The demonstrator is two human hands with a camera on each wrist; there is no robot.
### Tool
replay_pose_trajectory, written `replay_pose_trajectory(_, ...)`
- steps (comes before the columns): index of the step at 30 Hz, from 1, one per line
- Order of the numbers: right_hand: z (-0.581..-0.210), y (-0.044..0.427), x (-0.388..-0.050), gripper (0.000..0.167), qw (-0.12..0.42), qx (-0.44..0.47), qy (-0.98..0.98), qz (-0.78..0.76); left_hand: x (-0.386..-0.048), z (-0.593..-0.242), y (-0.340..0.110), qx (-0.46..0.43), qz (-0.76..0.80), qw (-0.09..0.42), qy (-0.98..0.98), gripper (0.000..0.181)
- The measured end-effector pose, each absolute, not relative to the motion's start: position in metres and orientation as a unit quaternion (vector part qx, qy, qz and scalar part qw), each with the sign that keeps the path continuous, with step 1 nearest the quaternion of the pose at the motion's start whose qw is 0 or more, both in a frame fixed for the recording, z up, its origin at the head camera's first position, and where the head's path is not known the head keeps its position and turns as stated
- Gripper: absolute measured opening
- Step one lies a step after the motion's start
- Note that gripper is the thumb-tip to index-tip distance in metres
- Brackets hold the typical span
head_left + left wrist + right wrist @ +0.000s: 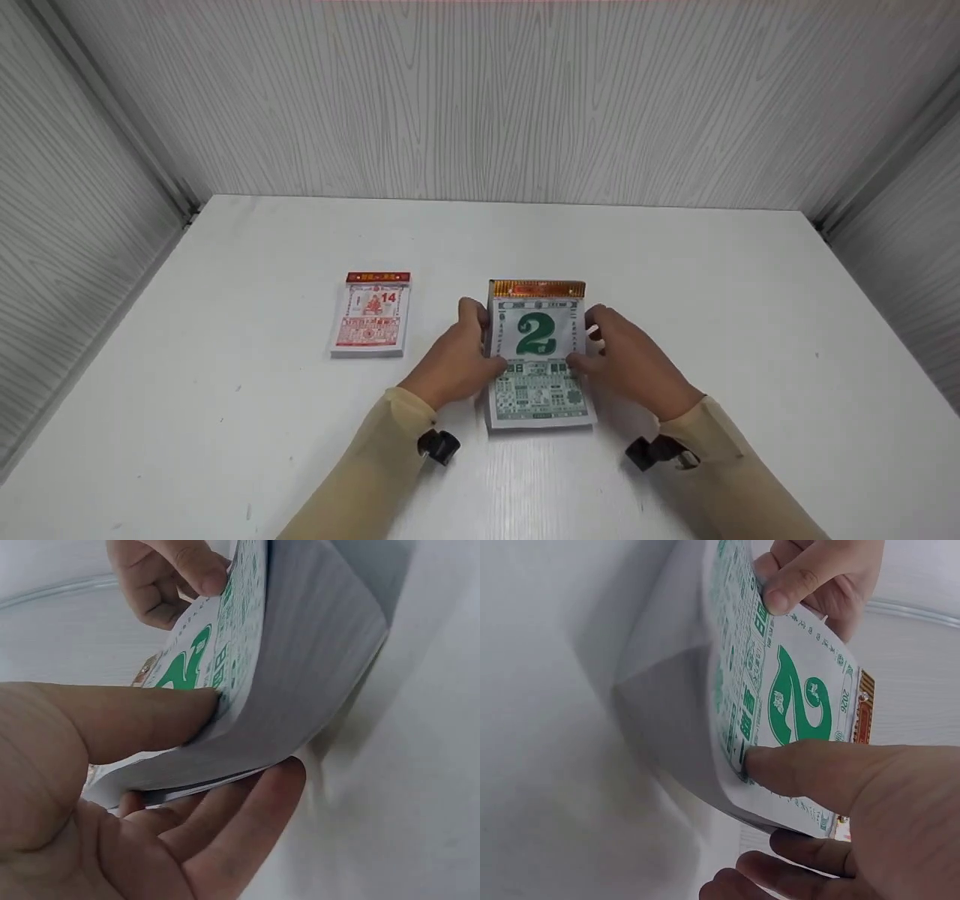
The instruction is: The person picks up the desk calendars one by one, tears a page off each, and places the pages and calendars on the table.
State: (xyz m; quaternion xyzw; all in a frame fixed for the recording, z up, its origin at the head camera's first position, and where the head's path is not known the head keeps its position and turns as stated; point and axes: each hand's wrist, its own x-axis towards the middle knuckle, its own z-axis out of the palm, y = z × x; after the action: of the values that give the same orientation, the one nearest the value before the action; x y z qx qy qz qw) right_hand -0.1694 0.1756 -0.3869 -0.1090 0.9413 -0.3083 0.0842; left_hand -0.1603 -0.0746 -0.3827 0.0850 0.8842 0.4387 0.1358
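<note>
A thick tear-off calendar (536, 390) with a large green 2 and a gold-and-red top strip is held between both hands. My left hand (457, 360) grips its left edge, thumb on the printed page and fingers beneath, as the left wrist view shows. On the opposite edge, my right hand (634, 364) has its thumb pressed on the page and its fingers under the block. Both wrist views show a thick stack of page edges (315, 652), slightly bowed. To the left lies a smaller red-printed calendar (370, 319) showing 14, untouched.
Everything is over a white table (225, 420). Grey wood-grain panels stand at the back (480, 105) and on both sides. A dark wrist device (439, 447) is strapped at the left sleeve, and another (651, 453) at the right.
</note>
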Motion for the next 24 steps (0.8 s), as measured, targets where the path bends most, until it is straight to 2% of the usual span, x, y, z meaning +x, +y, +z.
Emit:
replay_pose_trajectory(10,-0.375,0.182,-0.174,0.035,0.045,-0.128,0.884,-0.446,-0.163,-0.365,-0.078,0.092,0.561,0.135,0.812,0.052)
replay_pose_trajectory(18,-0.362,0.185,-0.173,0.051,0.048,-0.078,0.806,-0.585,-0.167,-0.364,-0.077,0.084,0.643,0.101,0.755,0.054)
replay_pose_trajectory(24,-0.359,0.187,-0.171,0.043,0.027,-0.083,0.78,-0.62,-0.167,-0.371,-0.078,0.102,0.72,0.105,0.678,0.048)
